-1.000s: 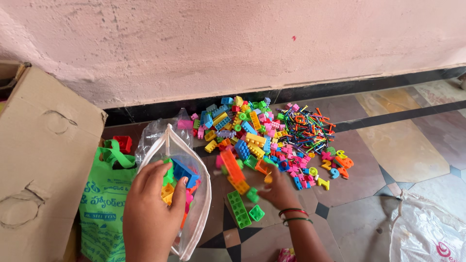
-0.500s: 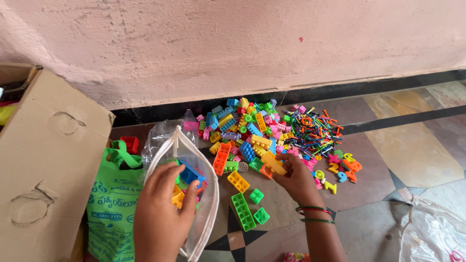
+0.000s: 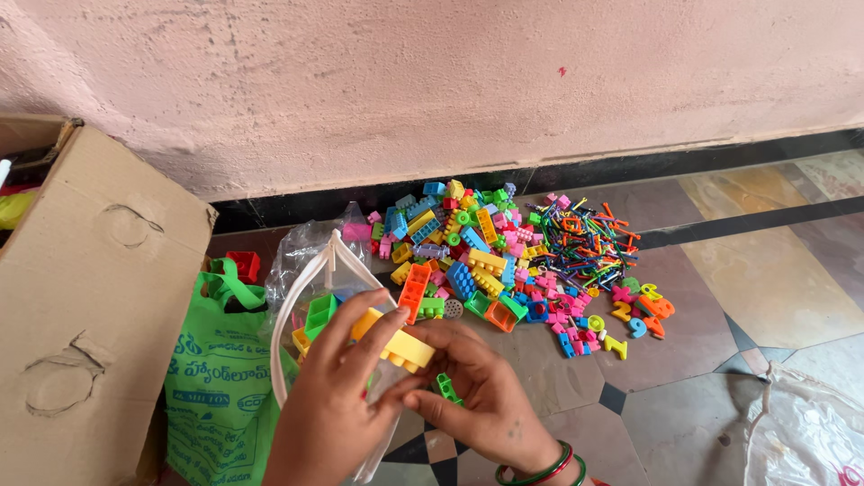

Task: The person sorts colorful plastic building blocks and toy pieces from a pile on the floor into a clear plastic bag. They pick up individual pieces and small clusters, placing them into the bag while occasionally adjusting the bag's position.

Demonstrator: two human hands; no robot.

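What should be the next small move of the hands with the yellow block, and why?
Probably slide the yellow block down into the clear zip pouch. The right hand holds it at the pouch mouth, which the left hand keeps open, and other blocks already lie inside.

Yellow block (image 3: 396, 341) up front, going into a clear pouch (image 3: 310, 288) with white trim. Pile of blocks (image 3: 468, 256) is a mix of blue, yellow, pink, green and orange. Green bag (image 3: 216, 378) has white print, box (image 3: 85, 297) is plain brown, wall (image 3: 432, 81) pink, floor (image 3: 765, 279) patterned tan and maroon with black lines.
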